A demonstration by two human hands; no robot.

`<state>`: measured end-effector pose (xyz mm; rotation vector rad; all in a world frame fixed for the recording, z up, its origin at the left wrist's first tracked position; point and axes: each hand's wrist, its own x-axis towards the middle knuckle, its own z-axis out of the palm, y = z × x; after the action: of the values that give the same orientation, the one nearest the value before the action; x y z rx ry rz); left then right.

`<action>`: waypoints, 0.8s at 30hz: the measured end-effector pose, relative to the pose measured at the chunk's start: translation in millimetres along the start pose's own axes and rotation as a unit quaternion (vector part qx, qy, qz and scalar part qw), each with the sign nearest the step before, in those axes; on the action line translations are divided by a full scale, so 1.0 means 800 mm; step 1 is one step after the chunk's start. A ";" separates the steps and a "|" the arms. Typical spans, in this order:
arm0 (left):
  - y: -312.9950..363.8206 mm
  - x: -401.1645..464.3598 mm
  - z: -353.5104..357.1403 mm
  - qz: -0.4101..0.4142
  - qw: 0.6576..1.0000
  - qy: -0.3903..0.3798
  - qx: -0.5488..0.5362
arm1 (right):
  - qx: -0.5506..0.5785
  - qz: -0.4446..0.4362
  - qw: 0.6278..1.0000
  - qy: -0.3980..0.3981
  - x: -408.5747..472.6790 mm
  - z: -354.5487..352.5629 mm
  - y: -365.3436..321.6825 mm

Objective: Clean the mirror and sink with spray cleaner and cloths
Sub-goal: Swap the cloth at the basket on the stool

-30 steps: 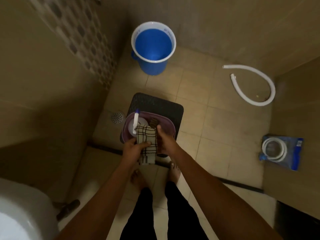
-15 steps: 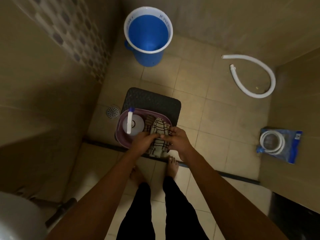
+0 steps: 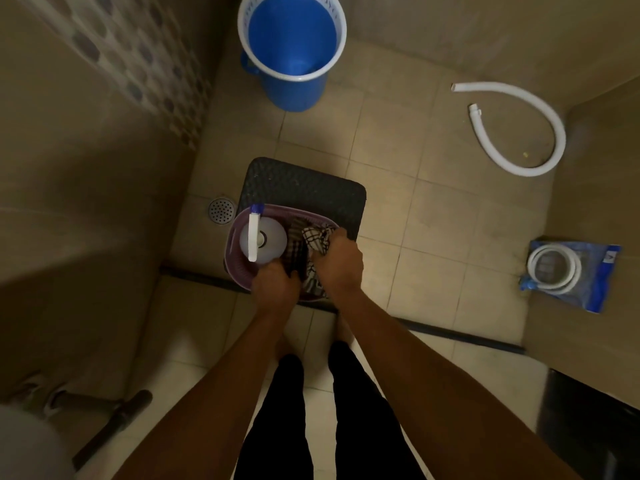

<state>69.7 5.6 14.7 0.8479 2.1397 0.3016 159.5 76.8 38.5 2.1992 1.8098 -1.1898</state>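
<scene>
Right hand (image 3: 337, 263) grips the cloth (image 3: 317, 242) in the basket (image 3: 232, 244); left hand (image 3: 275, 284) reaches in, grasp hidden.

Tiled floor (image 3: 433, 216) carries it all. Dark mat (image 3: 304, 188) sits right under the hands' grip, purple basket (image 3: 232, 244) on its near edge. Floor drain (image 3: 220, 211) just left of the grip. Blue bucket (image 3: 294, 84) well beyond. White hose (image 3: 540, 133) far right, bagged hose coil (image 3: 571, 275) right too.
</scene>
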 end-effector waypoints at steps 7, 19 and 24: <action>-0.008 0.021 0.022 0.024 0.999 0.001 0.045 | -0.005 0.033 0.998 -0.044 0.015 0.033 0.004; -0.014 0.039 0.034 0.063 0.985 -0.006 0.160 | -0.052 -0.006 0.996 -0.068 0.028 0.044 0.001; -0.012 0.041 0.031 0.057 0.983 -0.004 0.177 | -0.065 0.010 0.996 -0.057 0.027 0.041 -0.001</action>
<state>68.8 18.3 -25.1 1.1731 2.1745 -0.0299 142.0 78.4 3.4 2.0326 1.7631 -1.1339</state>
